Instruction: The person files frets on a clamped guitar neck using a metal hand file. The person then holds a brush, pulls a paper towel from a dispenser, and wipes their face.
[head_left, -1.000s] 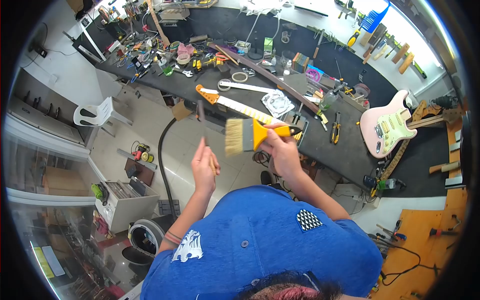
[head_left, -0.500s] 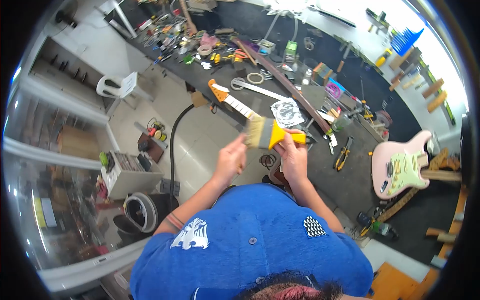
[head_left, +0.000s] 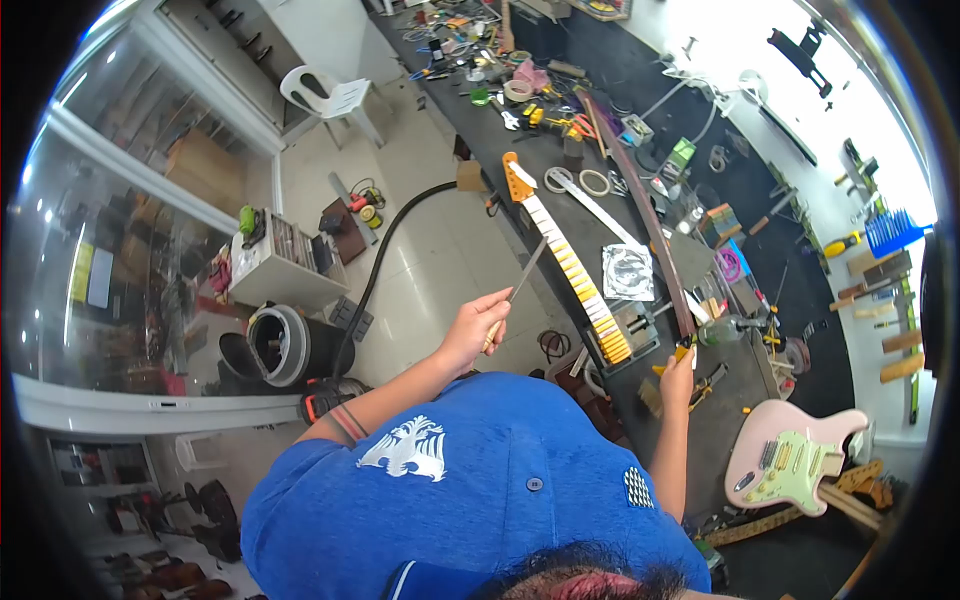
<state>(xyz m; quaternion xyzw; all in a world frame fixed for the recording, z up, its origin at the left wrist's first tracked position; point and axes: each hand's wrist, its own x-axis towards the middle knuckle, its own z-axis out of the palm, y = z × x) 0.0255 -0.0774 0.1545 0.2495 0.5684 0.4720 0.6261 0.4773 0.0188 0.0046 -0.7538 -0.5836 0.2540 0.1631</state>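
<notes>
My left hand (head_left: 478,325) is closed around the wooden handle of a slim metal file (head_left: 528,270), its blade pointing up towards the guitar neck (head_left: 568,262). That neck lies on the bench with an orange headstock, and pale strips cover much of its fretboard between the frets. Over the bench's near side, my right hand (head_left: 677,377) grips a yellow-handled paintbrush; its tan bristles (head_left: 650,398) hang beside the hand, partly hard to make out. A small grey support (head_left: 640,330) stands next to the neck's lower end.
A pink guitar body (head_left: 790,458) rests on the right of the bench. Pliers (head_left: 710,382) lie near my right hand. A long dark wooden bar (head_left: 650,210), tape rings (head_left: 594,183) and a metal ruler (head_left: 600,212) lie beyond the neck. A black hose (head_left: 385,245) crosses the floor.
My hands have moved apart: the right has carried the paintbrush down to the right, away from the left. The view has turned, and the whole neck and the file now show plainly.
</notes>
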